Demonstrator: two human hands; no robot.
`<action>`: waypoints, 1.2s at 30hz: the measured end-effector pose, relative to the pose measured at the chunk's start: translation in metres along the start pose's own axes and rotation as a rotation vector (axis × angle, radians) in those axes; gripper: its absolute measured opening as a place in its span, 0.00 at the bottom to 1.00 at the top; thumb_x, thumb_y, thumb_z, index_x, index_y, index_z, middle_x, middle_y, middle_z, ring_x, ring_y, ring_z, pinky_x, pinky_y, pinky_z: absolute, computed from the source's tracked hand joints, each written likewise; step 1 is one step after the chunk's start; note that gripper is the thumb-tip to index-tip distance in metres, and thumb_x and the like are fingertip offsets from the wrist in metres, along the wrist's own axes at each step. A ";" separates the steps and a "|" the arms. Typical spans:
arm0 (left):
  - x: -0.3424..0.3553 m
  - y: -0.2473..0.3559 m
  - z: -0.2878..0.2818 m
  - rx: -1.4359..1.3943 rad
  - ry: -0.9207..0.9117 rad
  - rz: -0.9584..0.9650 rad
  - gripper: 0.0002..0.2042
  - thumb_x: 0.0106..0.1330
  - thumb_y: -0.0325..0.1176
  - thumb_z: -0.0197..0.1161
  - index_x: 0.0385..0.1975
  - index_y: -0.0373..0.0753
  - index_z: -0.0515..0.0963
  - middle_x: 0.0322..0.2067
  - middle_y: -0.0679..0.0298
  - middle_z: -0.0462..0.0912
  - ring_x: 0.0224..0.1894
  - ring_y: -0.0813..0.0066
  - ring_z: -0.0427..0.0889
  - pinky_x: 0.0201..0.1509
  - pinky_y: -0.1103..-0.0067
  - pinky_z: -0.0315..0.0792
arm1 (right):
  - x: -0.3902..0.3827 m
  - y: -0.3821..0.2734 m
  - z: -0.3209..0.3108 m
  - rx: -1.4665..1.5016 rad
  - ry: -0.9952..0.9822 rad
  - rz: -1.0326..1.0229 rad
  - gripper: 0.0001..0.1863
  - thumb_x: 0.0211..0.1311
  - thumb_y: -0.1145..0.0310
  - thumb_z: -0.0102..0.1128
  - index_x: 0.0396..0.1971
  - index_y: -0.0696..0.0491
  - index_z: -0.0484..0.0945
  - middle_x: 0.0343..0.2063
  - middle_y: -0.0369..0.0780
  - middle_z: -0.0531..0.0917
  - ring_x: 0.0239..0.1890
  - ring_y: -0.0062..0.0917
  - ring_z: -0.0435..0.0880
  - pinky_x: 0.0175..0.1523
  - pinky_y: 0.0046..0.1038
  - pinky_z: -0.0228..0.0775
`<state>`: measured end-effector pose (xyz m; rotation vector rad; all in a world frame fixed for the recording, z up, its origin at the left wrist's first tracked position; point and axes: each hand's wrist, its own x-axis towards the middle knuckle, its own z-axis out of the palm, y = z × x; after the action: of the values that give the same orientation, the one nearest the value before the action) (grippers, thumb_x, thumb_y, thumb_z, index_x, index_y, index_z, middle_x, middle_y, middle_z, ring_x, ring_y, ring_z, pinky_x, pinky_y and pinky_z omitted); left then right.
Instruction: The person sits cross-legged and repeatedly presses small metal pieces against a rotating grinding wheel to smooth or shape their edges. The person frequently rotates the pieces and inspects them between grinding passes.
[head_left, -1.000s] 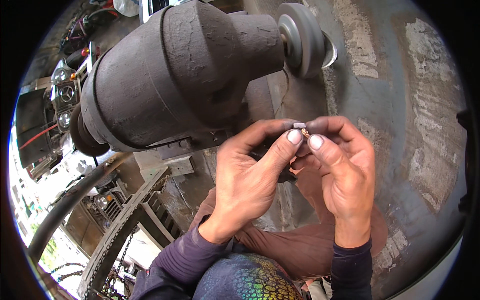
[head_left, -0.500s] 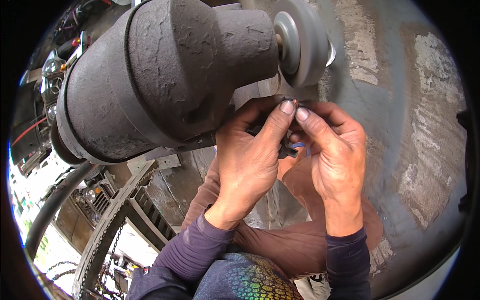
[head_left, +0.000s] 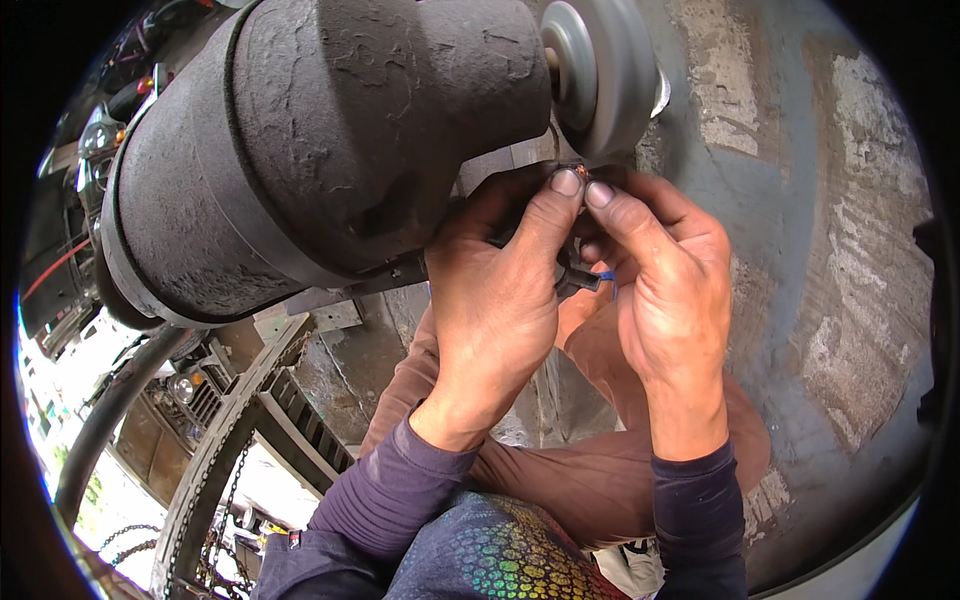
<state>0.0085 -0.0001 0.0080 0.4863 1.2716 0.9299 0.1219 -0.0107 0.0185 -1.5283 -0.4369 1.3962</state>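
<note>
My left hand (head_left: 495, 300) and my right hand (head_left: 672, 295) meet under the grinding wheel, thumbs and fingertips pinched on a small piece with copper-coloured strands (head_left: 581, 171), mostly covered by them. Just left and above is a rough dark motor housing (head_left: 285, 130), a shaft carrying the grey wheel (head_left: 620, 70) at its right end. Behind my fingers a dark bracket (head_left: 585, 282) and a bit of blue show; I cannot make out what these join.
My bent legs (head_left: 550, 480) in brown trousers are below. A curved dark pipe (head_left: 110, 410), a frame with chains (head_left: 230, 410) and parked vehicles' fronts (head_left: 190, 385) are at left. Stained grey floor (head_left: 820, 300) spreads to the right.
Both hands have moved up toward the grinding wheel, still pinching the small piece. The motor sits further left and higher in the picture.
</note>
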 end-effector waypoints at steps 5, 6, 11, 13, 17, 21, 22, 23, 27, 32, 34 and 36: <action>-0.001 0.001 0.000 -0.006 0.010 -0.008 0.13 0.73 0.36 0.65 0.42 0.30 0.84 0.31 0.64 0.86 0.32 0.83 0.81 0.37 0.83 0.75 | 0.001 0.001 0.003 0.031 0.008 -0.010 0.09 0.64 0.73 0.67 0.39 0.64 0.85 0.31 0.38 0.87 0.29 0.16 0.80 0.35 0.18 0.73; 0.000 0.001 0.000 -0.001 0.015 -0.004 0.13 0.73 0.36 0.65 0.42 0.30 0.84 0.31 0.64 0.86 0.32 0.83 0.81 0.37 0.83 0.75 | 0.001 0.000 0.003 0.032 0.008 -0.009 0.09 0.65 0.73 0.67 0.39 0.64 0.85 0.31 0.38 0.87 0.29 0.16 0.80 0.35 0.18 0.72; 0.002 -0.002 0.002 -0.042 0.016 0.005 0.13 0.73 0.36 0.65 0.42 0.30 0.84 0.31 0.64 0.86 0.32 0.83 0.81 0.37 0.83 0.75 | 0.001 -0.002 0.002 -0.012 0.017 0.000 0.09 0.64 0.73 0.66 0.39 0.64 0.85 0.31 0.38 0.87 0.28 0.16 0.79 0.35 0.18 0.72; 0.001 -0.002 0.001 -0.028 0.006 0.017 0.12 0.73 0.36 0.65 0.41 0.30 0.84 0.31 0.64 0.86 0.32 0.83 0.81 0.37 0.83 0.74 | 0.001 -0.002 0.003 -0.004 0.020 -0.002 0.09 0.64 0.73 0.66 0.39 0.64 0.85 0.31 0.38 0.87 0.28 0.16 0.79 0.35 0.18 0.72; 0.002 -0.002 0.001 -0.044 0.009 -0.001 0.12 0.73 0.36 0.65 0.41 0.30 0.84 0.31 0.64 0.86 0.32 0.84 0.81 0.37 0.83 0.74 | 0.001 -0.003 0.003 -0.014 0.014 0.003 0.09 0.64 0.73 0.67 0.39 0.64 0.85 0.31 0.38 0.87 0.28 0.16 0.79 0.35 0.18 0.72; 0.002 -0.002 0.002 -0.038 0.011 0.016 0.12 0.73 0.36 0.65 0.41 0.30 0.84 0.30 0.65 0.86 0.31 0.84 0.81 0.36 0.83 0.74 | 0.001 -0.003 0.002 -0.014 0.008 0.000 0.09 0.64 0.73 0.67 0.39 0.64 0.85 0.31 0.38 0.87 0.28 0.16 0.79 0.35 0.18 0.72; 0.002 -0.002 0.002 -0.028 0.014 0.021 0.12 0.73 0.36 0.65 0.41 0.30 0.84 0.30 0.65 0.86 0.30 0.84 0.80 0.36 0.83 0.74 | 0.001 -0.003 0.002 -0.009 0.009 -0.002 0.09 0.64 0.73 0.67 0.39 0.64 0.85 0.31 0.38 0.87 0.28 0.16 0.79 0.35 0.18 0.72; 0.002 -0.001 0.002 -0.015 0.012 0.023 0.12 0.73 0.35 0.65 0.41 0.30 0.84 0.29 0.65 0.86 0.30 0.85 0.80 0.35 0.83 0.74 | 0.001 -0.003 0.003 -0.008 0.018 -0.006 0.09 0.65 0.73 0.67 0.39 0.64 0.85 0.31 0.38 0.87 0.28 0.16 0.79 0.35 0.18 0.72; 0.001 0.000 0.003 -0.011 0.006 0.013 0.12 0.73 0.35 0.65 0.41 0.29 0.84 0.29 0.65 0.85 0.29 0.85 0.80 0.33 0.84 0.74 | 0.001 -0.003 0.003 -0.025 0.030 -0.007 0.09 0.65 0.73 0.66 0.40 0.64 0.85 0.31 0.38 0.87 0.28 0.16 0.80 0.36 0.18 0.72; 0.001 0.001 0.004 -0.030 -0.003 0.014 0.12 0.73 0.35 0.65 0.41 0.29 0.84 0.29 0.65 0.85 0.29 0.85 0.80 0.33 0.84 0.74 | 0.000 -0.003 0.001 -0.022 0.022 -0.009 0.09 0.65 0.73 0.66 0.40 0.64 0.85 0.31 0.38 0.87 0.29 0.16 0.80 0.36 0.18 0.73; 0.000 0.001 0.004 -0.035 -0.005 0.008 0.12 0.73 0.35 0.65 0.41 0.29 0.84 0.29 0.65 0.85 0.29 0.85 0.80 0.33 0.84 0.74 | 0.000 -0.003 0.001 -0.020 0.029 -0.009 0.09 0.65 0.73 0.66 0.40 0.64 0.85 0.31 0.38 0.87 0.29 0.16 0.80 0.36 0.18 0.73; 0.001 0.001 0.004 -0.024 -0.002 0.017 0.12 0.73 0.35 0.64 0.41 0.29 0.84 0.29 0.65 0.85 0.29 0.85 0.80 0.33 0.84 0.74 | 0.001 -0.003 0.001 -0.010 0.026 -0.010 0.09 0.66 0.73 0.66 0.40 0.64 0.85 0.31 0.38 0.87 0.30 0.16 0.80 0.36 0.18 0.73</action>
<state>0.0122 0.0014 0.0094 0.4798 1.2543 0.9579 0.1219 -0.0082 0.0204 -1.5488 -0.4350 1.3667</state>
